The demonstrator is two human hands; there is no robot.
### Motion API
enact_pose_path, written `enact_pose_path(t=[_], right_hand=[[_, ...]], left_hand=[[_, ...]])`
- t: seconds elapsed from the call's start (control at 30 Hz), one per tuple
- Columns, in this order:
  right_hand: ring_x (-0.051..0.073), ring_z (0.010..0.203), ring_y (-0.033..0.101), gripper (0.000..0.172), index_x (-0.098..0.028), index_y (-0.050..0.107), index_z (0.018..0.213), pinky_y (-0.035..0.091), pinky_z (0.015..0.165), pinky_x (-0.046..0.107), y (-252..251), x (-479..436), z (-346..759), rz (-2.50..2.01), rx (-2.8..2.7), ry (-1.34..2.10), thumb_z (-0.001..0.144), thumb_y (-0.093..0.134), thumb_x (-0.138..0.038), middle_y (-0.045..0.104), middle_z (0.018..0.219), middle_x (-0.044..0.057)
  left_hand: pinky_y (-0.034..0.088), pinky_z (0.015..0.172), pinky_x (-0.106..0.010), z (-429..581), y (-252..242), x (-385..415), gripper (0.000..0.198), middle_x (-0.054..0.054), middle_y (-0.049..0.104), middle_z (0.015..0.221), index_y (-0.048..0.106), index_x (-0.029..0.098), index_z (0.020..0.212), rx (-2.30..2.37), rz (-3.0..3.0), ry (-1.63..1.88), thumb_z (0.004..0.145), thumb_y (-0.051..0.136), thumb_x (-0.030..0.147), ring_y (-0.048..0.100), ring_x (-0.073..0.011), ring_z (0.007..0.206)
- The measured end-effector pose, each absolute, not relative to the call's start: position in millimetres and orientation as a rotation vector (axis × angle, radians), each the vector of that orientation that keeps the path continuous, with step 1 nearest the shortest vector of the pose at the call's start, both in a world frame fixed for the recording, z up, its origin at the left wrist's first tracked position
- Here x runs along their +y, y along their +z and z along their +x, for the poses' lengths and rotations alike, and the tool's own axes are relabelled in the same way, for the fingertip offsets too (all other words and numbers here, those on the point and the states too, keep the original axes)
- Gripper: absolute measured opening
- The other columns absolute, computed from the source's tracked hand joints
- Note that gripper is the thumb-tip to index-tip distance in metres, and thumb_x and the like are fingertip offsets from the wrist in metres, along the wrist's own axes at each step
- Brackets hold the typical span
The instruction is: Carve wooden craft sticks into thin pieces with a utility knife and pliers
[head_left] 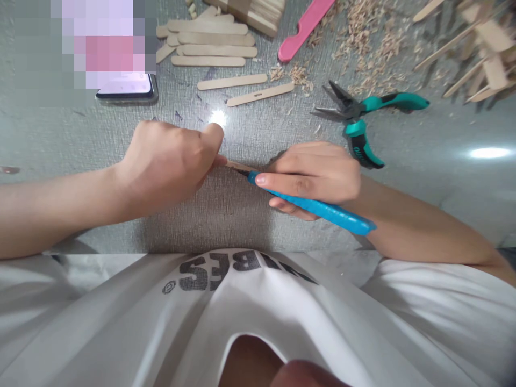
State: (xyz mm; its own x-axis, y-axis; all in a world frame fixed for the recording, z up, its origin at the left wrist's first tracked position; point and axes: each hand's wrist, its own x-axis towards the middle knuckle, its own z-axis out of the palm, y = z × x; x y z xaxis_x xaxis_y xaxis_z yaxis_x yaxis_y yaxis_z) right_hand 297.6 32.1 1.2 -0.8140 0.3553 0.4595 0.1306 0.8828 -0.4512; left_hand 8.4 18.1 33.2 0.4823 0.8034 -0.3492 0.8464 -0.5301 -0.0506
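Note:
My left hand is closed around one end of a wooden craft stick, with most of the stick hidden by my fingers. In my right hand is a craft knife with a blue handle, held like a pen. Its dark tip touches or lies right beside the stick between my two hands. Just above, on the table, lie a plain craft stick and another stick with a small slot cut in its middle.
Teal-handled pliers lie spread beyond my right hand. Behind are a pile of craft sticks, a pink tool, wood shavings and a wooden stick structure. A phone lies at the upper left.

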Motion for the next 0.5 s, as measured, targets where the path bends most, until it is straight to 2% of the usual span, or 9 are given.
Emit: enact_pose_path(t=[0.23,0.37,0.5], right_hand=[[0.014,0.078,0.074,0.032,-0.029,0.065,0.14,0.058,0.071,0.028,-4.4,31.6,301.8,-0.382,-2.525,0.543,0.109,0.065,-0.038,0.077,0.093,-0.001],[0.015,0.075,0.074,0.031,-0.028,0.066,0.138,0.058,0.07,0.028,-4.5,31.6,301.2,-0.385,-2.523,0.542,0.109,0.066,-0.04,0.078,0.092,0.0],[0.015,0.077,0.074,0.031,-0.028,0.067,0.138,0.058,0.069,0.028,-0.1,31.4,299.1,-0.382,-2.507,0.569,0.107,0.07,-0.035,0.078,0.092,0.0]], left_hand=[[0.046,0.06,-0.03,11.9,35.1,19.8,0.041,-0.001,0.054,0.062,0.071,0.02,0.114,1.437,2.581,-0.556,0.108,0.04,0.046,0.056,-0.018,0.053],[0.046,0.058,-0.031,11.7,35.8,19.6,0.045,-0.003,0.059,0.064,0.07,0.02,0.118,1.43,2.575,-0.676,0.111,0.036,0.048,0.062,-0.0226,0.057],[0.042,0.055,-0.027,11.2,35.1,18.9,0.041,-0.001,0.056,0.06,0.069,0.02,0.111,1.409,2.673,-0.6,0.109,0.036,0.046,0.057,-0.0179,0.052]])
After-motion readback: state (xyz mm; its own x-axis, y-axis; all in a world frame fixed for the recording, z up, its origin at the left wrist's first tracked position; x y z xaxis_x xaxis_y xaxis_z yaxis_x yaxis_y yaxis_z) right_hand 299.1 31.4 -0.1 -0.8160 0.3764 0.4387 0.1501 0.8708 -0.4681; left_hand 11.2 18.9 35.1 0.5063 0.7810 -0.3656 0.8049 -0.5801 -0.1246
